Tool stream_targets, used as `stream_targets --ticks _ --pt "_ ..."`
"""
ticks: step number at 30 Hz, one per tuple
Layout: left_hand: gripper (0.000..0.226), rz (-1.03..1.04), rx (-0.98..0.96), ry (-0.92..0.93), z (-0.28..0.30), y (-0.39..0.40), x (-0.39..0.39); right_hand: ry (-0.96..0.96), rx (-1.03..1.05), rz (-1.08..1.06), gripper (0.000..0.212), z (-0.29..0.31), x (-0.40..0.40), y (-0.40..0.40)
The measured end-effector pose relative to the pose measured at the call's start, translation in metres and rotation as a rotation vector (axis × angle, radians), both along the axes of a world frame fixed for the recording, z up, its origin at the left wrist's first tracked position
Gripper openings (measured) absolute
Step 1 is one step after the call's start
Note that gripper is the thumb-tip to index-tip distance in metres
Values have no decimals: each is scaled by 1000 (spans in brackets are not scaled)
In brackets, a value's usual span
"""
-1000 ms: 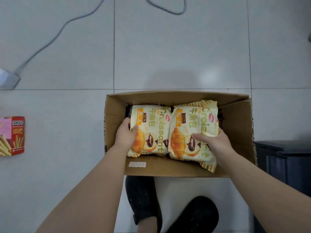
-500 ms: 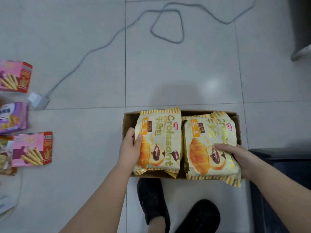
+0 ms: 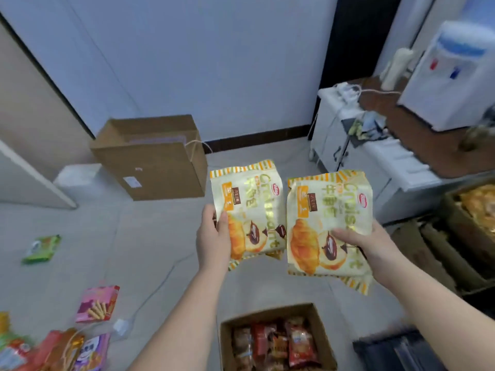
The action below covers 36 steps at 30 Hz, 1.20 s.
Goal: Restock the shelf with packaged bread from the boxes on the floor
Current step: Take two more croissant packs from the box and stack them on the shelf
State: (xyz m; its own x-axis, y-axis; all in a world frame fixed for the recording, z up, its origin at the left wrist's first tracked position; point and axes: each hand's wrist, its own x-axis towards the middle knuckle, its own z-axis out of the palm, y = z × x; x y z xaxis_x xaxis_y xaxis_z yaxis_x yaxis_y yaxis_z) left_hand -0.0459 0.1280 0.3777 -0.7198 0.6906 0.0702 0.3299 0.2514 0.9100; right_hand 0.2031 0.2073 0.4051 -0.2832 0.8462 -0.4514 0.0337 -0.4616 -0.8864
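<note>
We hold two croissant bags in the air over the floor, one per hand. Left hand [image 3: 213,232] grips the left bag [image 3: 247,207] at its left edge, thumb across the front. Right hand [image 3: 371,243] grips the right bag [image 3: 328,223] at its lower right, fingers laid over the print. The bags are just beside each other, edges nearly touching.

Risks, as we judge them:
- The film looks slick and puffed; each bag is held at one side only, so a fast swing toward the shelf could let one slide out.
- Squeezing harder to prevent that could crush the bread.
- A cable [image 3: 160,282] runs across the floor at 7 o'clock of the bags, and loose snack packs lie beyond it; a step that way could snag or trample.
- The open box [image 3: 276,341] sits at 6 o'clock, directly below; a dropped bag would likely land in or beside it.

Room: pale tiled floor [image 3: 150,236], white wall. A closed carton [image 3: 152,156] stands at 10 o'clock. A white cabinet [image 3: 334,135] is at 2 o'clock, a water dispenser [image 3: 455,73] past it. The shelf itself we cannot identify for certain; crates at 3 o'clock hold orange packs.
</note>
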Motion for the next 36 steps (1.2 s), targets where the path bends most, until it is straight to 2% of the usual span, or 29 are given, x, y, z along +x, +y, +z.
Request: stream_targets --ticks 5,11,14,16,22,26,31,36 --pt "15 -179 219 80 146 19 30 31 287 -192 69 149 41 -29" --pt "18 -434 494 138 274 14 93 -21 539 -527 108 266 100 -109" --pt "18 -524 614 151 320 -1 137 -41 678 -696 94 308 130 -162" --pt "18 -588 686 147 343 -15 170 -77 777 -809 83 331 153 -199" --pt "18 -816 851 56 401 -79 281 -286 1027 -1032 76 388 235 -315" --pt "19 -944 879 -56 432 -135 363 -469 1139 -1176 70 416 288 -397" --pt "14 -1143 910 -169 459 -213 470 -669 1220 -1359 71 436 354 -503" --pt "14 -1276 956 -208 469 -277 557 -845 1206 -1478 70 445 407 -584"
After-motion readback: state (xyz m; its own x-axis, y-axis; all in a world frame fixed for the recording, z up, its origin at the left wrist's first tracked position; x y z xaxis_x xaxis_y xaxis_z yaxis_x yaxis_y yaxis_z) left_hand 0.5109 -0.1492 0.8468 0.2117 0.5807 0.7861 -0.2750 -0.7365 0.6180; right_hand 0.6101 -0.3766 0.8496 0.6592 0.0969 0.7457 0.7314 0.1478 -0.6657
